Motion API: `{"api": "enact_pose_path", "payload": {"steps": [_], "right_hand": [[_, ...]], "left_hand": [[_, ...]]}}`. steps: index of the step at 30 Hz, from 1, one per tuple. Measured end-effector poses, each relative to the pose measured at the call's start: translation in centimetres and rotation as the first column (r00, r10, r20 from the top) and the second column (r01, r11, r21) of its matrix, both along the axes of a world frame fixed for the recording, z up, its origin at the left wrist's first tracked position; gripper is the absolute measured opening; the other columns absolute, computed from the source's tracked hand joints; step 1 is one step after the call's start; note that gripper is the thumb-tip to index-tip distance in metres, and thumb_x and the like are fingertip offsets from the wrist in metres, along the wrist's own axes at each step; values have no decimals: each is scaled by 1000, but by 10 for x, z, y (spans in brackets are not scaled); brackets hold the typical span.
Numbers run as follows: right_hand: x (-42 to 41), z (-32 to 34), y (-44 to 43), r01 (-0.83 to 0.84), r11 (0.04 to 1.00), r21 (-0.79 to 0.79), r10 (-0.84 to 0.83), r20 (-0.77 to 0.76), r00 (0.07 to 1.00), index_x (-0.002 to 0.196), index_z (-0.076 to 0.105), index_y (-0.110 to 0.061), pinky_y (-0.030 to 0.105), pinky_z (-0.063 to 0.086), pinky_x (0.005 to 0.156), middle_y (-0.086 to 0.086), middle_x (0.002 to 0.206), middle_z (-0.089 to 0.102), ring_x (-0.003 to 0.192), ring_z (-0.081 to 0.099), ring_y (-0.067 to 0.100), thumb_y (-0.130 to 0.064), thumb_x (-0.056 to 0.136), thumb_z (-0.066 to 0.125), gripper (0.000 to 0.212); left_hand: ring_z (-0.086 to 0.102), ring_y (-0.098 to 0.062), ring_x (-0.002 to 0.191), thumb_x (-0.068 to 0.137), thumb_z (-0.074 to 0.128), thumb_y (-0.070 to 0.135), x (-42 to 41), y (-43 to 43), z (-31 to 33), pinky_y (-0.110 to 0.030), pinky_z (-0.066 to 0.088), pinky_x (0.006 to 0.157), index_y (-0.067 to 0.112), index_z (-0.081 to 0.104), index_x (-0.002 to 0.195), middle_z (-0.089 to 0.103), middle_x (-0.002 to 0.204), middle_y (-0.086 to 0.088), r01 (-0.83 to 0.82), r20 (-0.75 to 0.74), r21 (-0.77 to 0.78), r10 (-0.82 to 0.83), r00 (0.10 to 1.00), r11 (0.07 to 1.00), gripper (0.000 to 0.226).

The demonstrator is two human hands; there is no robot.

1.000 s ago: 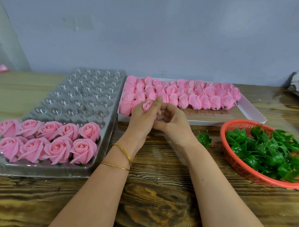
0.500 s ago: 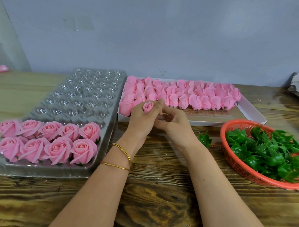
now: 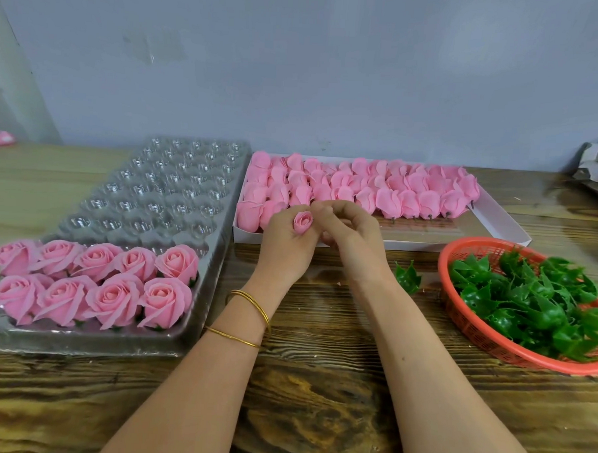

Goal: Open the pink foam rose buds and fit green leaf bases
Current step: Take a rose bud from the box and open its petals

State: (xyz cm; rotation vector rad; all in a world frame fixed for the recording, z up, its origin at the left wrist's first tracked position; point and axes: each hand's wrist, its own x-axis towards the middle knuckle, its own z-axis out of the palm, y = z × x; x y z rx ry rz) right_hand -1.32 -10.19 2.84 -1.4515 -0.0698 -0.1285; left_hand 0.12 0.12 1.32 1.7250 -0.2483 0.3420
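Small pink foam rose bud [image 3: 303, 222], axis near upright, is pinched in the left grip [image 3: 286, 246]; right grip [image 3: 355, 239] curled at its 3 o'clock, hold not discernible.

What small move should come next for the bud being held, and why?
Probably spread the outer petals: the bud pinched in the left hand looks tightly rolled, unlike the opened roses in the clear tray, and the right hand sits against it. One leaf base lies loose nearby.

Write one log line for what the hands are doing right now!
left hand: holds pink rose bud | right hand: curled against bud, grip hidden | leaf base: loose on table, unfitted
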Motion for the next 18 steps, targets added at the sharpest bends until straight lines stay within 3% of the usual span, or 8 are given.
{"api": "enact_pose_path", "payload": {"steps": [2,3,7,10,13,18], "right_hand": [[1,-1,0,8,999,-34,-8,-7,1000,102,69,-6,21,56,71,12,90,73,85,69,16,-17,88,71,18],[1,-1,0,12,999,-45,-12,-10,1000,103,69,-5,23,57,74,15,94,73,92,70,20,-17,87,72,20],[2,-1,1,18,997,-73,-19,-10,1000,102,70,-5,32,58,85,17,99,72,101,68,25,-15,83,76,22],[2,-2,0,9,996,-89,-10,-4,1000,100,71,-7,33,58,86,16,99,71,102,67,25,-16,82,77,21],[3,-2,0,12,995,-102,-12,5,1000,101,71,-7,30,58,85,14,98,71,102,66,24,-17,82,77,22],[2,-2,2,35,990,-136,-30,41,999,102,70,-5,27,57,80,14,96,71,93,67,20,-15,83,76,22]], "left_hand": [[64,2,71,96,58,25,-1,1,0,-13,50,64,32,68,79,69,72,21,5,15,30,-5,1000,1000,21],[62,5,69,96,58,26,-1,1,0,-9,47,62,35,65,77,66,69,26,7,18,47,-8,1000,999,22],[63,2,70,95,59,27,1,0,-2,-19,50,67,37,66,76,66,67,22,9,25,67,-10,1000,998,22],[69,-9,82,94,60,28,1,0,-2,-32,55,78,38,70,80,73,80,12,20,27,59,-21,999,998,21],[70,-11,88,94,60,28,2,0,-3,-34,56,82,36,71,85,75,86,8,26,15,55,-27,1000,998,16],[68,-5,82,93,62,28,2,-1,-3,-29,54,78,39,69,77,72,74,18,39,-3,55,-39,999,998,21]]}}
